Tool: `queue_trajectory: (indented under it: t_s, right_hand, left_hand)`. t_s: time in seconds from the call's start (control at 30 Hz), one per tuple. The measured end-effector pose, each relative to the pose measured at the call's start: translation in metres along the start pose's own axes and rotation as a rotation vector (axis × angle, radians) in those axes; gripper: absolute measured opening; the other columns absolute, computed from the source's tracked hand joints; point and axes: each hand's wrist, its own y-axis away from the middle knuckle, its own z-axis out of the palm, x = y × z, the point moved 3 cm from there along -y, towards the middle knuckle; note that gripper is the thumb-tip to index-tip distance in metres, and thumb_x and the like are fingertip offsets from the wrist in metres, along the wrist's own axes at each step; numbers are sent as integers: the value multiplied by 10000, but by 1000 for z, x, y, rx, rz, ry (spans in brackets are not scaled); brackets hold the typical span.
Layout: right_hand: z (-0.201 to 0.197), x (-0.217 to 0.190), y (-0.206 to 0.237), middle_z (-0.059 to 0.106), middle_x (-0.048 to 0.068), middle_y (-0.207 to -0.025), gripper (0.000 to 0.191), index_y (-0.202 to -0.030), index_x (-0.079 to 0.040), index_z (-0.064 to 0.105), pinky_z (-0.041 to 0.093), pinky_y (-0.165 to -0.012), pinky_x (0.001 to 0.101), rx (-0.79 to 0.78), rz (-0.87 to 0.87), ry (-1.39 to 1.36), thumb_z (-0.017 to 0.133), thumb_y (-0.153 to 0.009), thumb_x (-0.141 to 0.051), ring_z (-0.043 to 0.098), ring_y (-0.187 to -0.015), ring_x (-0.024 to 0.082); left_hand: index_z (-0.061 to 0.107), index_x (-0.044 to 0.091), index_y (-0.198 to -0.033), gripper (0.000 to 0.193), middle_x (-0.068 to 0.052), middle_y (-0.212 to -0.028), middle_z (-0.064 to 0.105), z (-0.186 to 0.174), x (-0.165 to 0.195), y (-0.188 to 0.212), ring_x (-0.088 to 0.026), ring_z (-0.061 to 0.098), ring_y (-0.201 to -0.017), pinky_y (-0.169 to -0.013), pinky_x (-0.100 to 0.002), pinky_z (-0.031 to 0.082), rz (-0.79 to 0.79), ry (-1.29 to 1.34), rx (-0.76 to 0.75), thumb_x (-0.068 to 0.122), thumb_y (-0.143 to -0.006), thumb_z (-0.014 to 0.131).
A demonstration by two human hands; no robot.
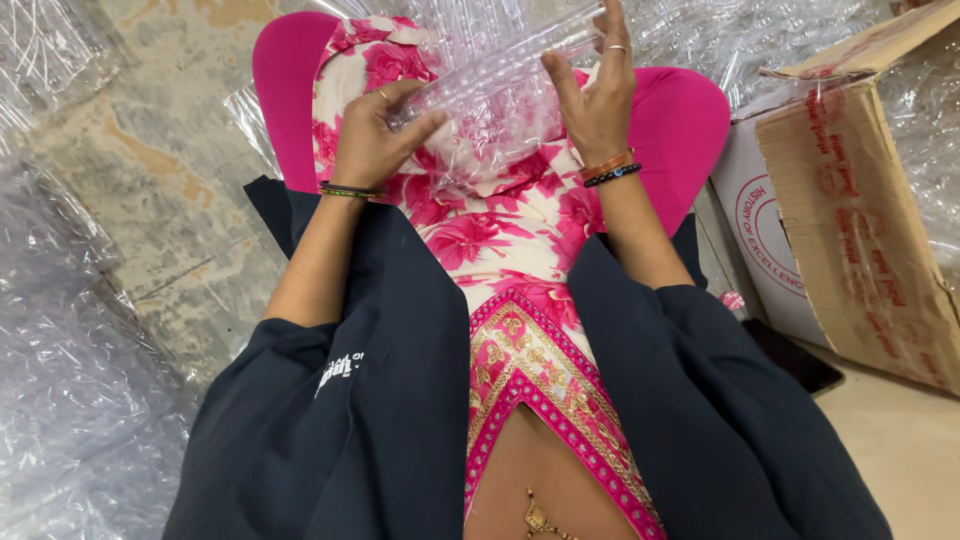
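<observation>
Far left there's a heap of crinkly clear plastic sheets [70, 400] on the concrete floor [170, 170]. Left hand [375, 135] is curled round the near end of a clear plastic tray [490, 85], thumb on top, held above the lap. Right hand [595, 95] grips its other end, fingers spread fairly open along the edge. Cardboard box [850, 230] sits at the right.

tray [490, 85]: clear glossy plastic, probably | box [860, 220]: matt cardboard | floor [170, 180]: rough concrete
</observation>
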Motion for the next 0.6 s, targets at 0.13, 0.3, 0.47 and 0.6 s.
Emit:
queue_trajectory:
  t_s: [0.13,0.3,0.47,0.6]
  right_hand:
    - [-1,-2,1,430,173,-1630,818,-1630,-68,282,442,-1262,409,65,-18,-99,787,-1116,-458,502,-1522,316]
    - [-6,-9,-1,274,147,-1691,975,-1639,-136,217,306,-1322,464,112,-159,96,857,-1017,-527,311,-1566,321]
    - [-7,-16,-4,181,91,-1709,1158,-1643,-144,76,256,-1328,506,98,-136,168,909,-980,-602,230,-1584,304]
    - [-5,-26,-10,52,89,-1737,1163,-1667,-282,10,270,-1294,451,117,-180,16,893,-974,-585,175,-1594,301]
  left_hand:
    - [697,-13,-1240,529,-159,-1094,741,-1,24,1,-249,710,-964,-866,-359,563,203,-178,37,303,-876,916]
    - [683,47,-1270,538,-120,-1103,725,1,41,0,-266,685,-923,-831,-368,568,280,-269,115,304,-872,939]
    - [670,75,-1307,562,-105,-1054,691,4,50,-2,-258,673,-923,-825,-369,568,307,-311,155,286,-867,946]
    - [669,64,-1293,557,-112,-1070,697,6,53,-5,-261,684,-941,-845,-366,574,290,-266,162,287,-859,937]
